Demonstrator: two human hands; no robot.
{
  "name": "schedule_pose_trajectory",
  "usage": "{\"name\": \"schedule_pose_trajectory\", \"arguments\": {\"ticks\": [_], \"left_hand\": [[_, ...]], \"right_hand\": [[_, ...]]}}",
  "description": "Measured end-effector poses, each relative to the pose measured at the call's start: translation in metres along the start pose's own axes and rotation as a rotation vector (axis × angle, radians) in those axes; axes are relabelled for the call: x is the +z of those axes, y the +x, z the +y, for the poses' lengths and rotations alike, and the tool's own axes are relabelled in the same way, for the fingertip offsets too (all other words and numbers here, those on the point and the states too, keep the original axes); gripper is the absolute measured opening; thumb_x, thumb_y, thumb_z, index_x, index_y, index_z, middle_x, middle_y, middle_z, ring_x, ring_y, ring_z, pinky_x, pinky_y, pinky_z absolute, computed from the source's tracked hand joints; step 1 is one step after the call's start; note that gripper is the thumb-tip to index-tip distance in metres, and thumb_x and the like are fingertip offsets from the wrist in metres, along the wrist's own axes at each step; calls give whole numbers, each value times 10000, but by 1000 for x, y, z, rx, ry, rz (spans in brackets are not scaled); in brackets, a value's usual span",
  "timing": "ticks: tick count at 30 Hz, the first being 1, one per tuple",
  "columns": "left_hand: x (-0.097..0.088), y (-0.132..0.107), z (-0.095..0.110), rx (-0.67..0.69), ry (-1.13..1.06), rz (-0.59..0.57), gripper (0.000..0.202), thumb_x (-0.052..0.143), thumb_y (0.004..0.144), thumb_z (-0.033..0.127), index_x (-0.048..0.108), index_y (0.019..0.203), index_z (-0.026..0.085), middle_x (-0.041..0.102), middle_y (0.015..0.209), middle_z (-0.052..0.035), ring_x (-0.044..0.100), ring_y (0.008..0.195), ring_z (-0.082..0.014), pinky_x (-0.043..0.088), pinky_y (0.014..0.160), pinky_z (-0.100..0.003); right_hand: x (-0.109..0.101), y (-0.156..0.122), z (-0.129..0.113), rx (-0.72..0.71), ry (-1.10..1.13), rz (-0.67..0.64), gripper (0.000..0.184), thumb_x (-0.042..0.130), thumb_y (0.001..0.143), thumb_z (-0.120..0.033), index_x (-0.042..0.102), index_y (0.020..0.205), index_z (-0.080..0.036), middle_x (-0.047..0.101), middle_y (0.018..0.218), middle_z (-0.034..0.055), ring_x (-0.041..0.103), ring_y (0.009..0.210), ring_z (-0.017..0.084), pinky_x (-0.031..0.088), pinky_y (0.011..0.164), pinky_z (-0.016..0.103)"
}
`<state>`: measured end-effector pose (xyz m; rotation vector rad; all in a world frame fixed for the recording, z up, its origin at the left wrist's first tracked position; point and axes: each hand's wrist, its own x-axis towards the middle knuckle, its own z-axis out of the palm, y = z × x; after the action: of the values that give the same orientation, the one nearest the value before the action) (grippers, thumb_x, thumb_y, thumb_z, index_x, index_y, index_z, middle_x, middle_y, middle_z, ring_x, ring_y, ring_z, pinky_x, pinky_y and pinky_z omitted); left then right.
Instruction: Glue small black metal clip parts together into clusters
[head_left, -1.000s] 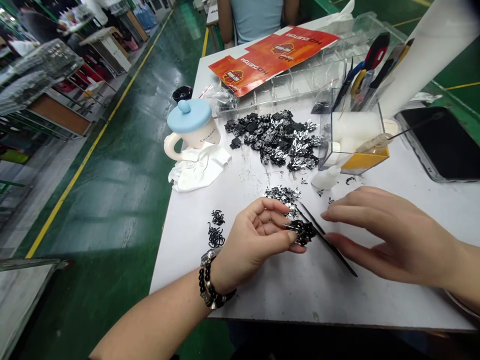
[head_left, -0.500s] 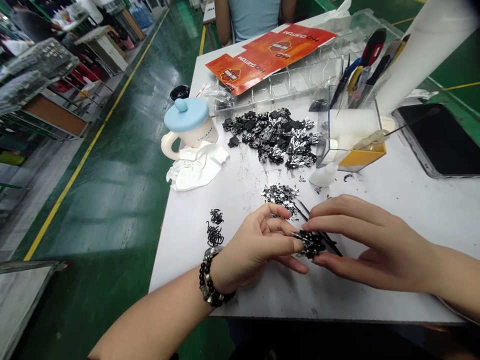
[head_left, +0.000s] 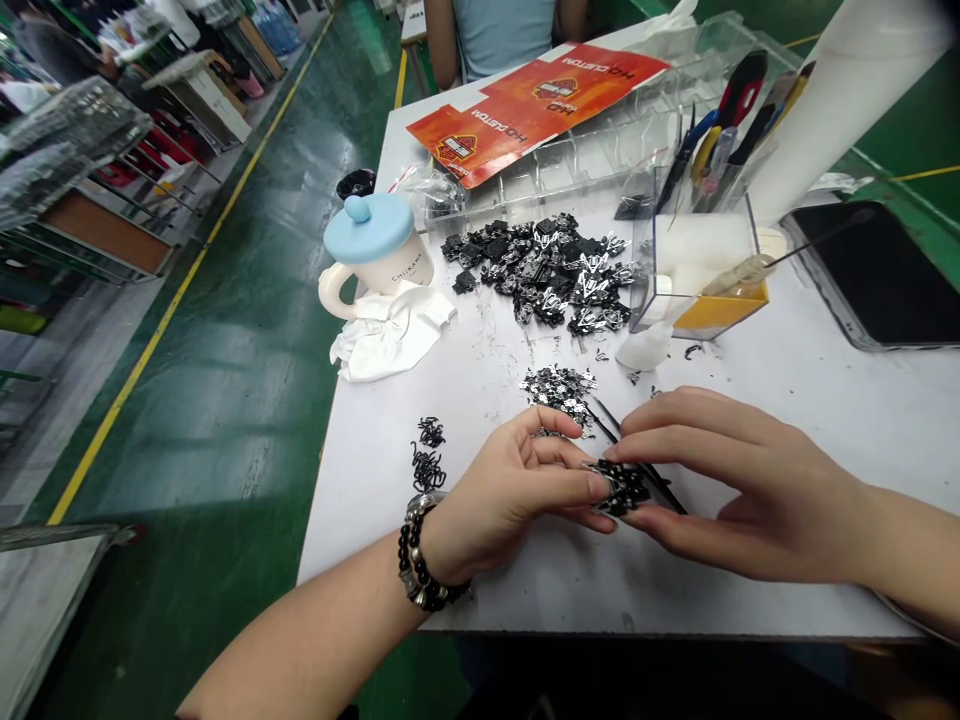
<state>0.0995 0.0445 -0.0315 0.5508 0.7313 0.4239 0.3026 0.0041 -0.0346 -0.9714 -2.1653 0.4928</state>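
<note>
Near the front of the white table, my left hand [head_left: 517, 490], wearing a beaded bracelet, is closed on a small black-and-silver part [head_left: 626, 487]. From the other side my right hand [head_left: 735, 485] reaches in, thumb and fingertips at the part's right edge. Slim black tweezers [head_left: 664, 487] slant behind the part and beneath my right fingers, tips pointing to a heap of tiny silver pieces [head_left: 555, 385]. Farther back lies a larger pile of similar black-and-silver parts [head_left: 547, 270]. Thin black curled bits [head_left: 427, 468] form two small clusters left of my hands.
A blue-lidded mug [head_left: 379, 250] stands at the left beside a crumpled white tissue [head_left: 394, 330]. A clear tool box [head_left: 705, 270] and a phone [head_left: 885, 270] are at the right. Behind the pile, an orange printed card [head_left: 536, 110] rests on a clear compartment tray [head_left: 517, 205]. Another person [head_left: 506, 40] sits beyond.
The left hand's lower fingers have drawn in slightly beneath the part, which has tilted a little. The view has shifted slightly; the things on the table stay put.
</note>
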Motion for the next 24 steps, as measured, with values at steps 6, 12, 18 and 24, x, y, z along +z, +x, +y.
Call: {"name": "schedule_pose_trajectory", "arguments": {"ticks": [6,12,18,24], "left_hand": [[-1,0,0,29,31,-46,376,744,684,57,435,866,170,639,674,34,673,549,-120,578,573,-223],[0,1,0,48,25,-67,388,737,682,50,398,822,179,649,676,32,685,555,-134,563,555,-204],[2,0,0,56,32,-56,409,738,677,49,373,802,186,643,667,40,682,554,-136,559,552,-213],[3,-2,2,51,54,-34,418,751,670,62,369,786,186,636,667,45,680,558,-134,565,567,-228]], "right_hand": [[-1,-1,-3,2,7,-29,262,606,847,-203,558,1101,-164,614,958,64,569,871,170,437,701,320],[-2,-2,-2,-4,-1,-39,258,601,859,-222,560,1107,-163,609,972,58,560,870,160,429,701,326],[-2,0,-2,-10,-6,-30,258,597,858,-222,552,1108,-172,618,957,58,574,864,167,442,697,322],[-3,2,-3,-11,-2,-39,231,582,865,-225,553,1090,-181,621,946,67,578,834,176,449,683,328]]}}
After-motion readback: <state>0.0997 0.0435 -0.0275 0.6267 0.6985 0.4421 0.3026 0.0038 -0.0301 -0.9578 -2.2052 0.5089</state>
